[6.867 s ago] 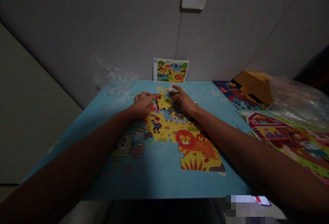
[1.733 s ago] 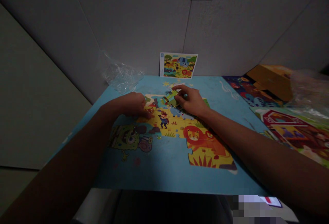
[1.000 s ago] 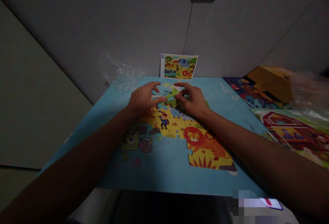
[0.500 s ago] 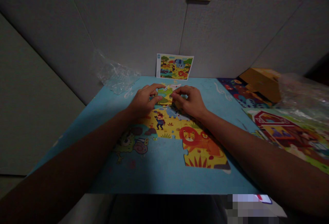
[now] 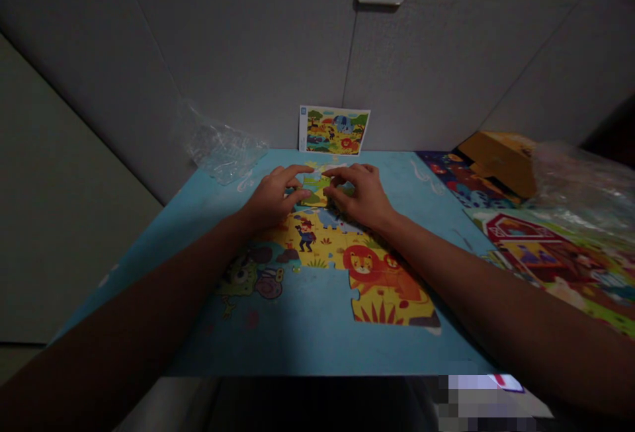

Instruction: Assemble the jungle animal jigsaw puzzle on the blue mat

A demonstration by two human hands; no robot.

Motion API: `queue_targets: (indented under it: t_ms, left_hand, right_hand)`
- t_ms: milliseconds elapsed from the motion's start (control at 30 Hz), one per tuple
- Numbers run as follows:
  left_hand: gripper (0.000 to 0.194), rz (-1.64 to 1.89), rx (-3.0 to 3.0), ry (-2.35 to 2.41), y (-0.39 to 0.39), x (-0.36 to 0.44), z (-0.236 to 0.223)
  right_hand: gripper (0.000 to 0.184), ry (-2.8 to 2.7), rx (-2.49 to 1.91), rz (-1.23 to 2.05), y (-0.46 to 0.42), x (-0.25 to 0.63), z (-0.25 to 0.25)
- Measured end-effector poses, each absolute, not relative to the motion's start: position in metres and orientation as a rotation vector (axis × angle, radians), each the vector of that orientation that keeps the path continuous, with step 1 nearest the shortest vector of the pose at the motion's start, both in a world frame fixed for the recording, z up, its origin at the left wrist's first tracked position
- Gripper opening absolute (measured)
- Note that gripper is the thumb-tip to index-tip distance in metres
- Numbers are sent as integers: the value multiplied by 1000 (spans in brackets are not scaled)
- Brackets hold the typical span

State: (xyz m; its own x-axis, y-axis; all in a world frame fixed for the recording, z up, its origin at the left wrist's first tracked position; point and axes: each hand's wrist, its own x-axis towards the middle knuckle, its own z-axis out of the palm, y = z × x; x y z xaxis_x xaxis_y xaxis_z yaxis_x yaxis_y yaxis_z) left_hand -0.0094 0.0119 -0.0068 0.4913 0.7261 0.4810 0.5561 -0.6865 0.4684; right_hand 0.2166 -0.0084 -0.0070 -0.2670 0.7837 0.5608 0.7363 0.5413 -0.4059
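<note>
My left hand [image 5: 272, 199] and my right hand [image 5: 366, 197] face each other over the far part of the table. Between them are green and yellow jigsaw puzzle pieces [image 5: 315, 195]. My left fingers are curved at the left edge of these pieces, thumb and index finger apart. At the right edge, my right thumb and index finger close in on them; its fingertips partly cover the pieces. Nearer me lies a joined jigsaw section [image 5: 325, 240] with an explorer figure, and lions [image 5: 384, 283] at its right. My forearms hide parts of its sides.
A picture card [image 5: 335, 131] leans on the wall behind the blue table [image 5: 307, 333]. Crumpled clear plastic [image 5: 225, 151] lies at the back left. At the right are a farm picture [image 5: 560, 253], an orange-brown box [image 5: 501, 164] and more clear plastic [image 5: 590, 184].
My right fingers have opened from a tighter pinch, and the index finger now reaches out over the upper edge of the pieces. My left hand has barely moved. The view has shifted slightly.
</note>
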Motion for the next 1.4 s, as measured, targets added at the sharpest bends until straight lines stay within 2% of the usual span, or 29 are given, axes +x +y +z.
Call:
queue_targets:
  t_ms: [400,500,567,633,700,833,967,1033,1100,1300,1333,1400]
  left_hand:
    - [44,917,2532,1170,13,-13,-5]
    - [48,932,2515,1246,14,-14,-5]
    - [51,950,2502,1331,16,-15,-5]
    - [51,944,2479,1435,19,-16,-5]
    - [50,900,2448,1516,22,-17,-6]
    - [45,769,2414,1606,29,-21,-10]
    - [36,680,2515,1681,29,-20,-11]
    - [39,681,2562,1600,25,-17,-10]
    - [49,728,2594,1448,20,-13,-9]
    - [82,855,2572,1023,5,0,-10]
    - [81,868,2578,969,3,2,-10]
    - [64,910,2597,904,2,3,-11]
  right_hand:
    - [25,-2028,-1324,-73,-7,230,8]
    - [28,-1934,-1480,-138,-4,244,17]
    - [36,-1977,-1584,-121,-2,251,19]
    - [49,-2086,-1669,-47,-1,254,17]
    - [52,-2204,-1713,34,0,254,13]
    - [35,-2246,-1721,159,0,250,7]
    - [23,-2048,-1674,370,6,250,3]
    - [19,-1871,-1590,494,10,253,1]
    - [19,-1666,-1476,646,13,255,0]
    - [33,-1386,-1143,843,5,238,5]
    - [34,-1394,-1114,852,2,232,5]
    - [33,-1448,-1092,874,-2,225,6]
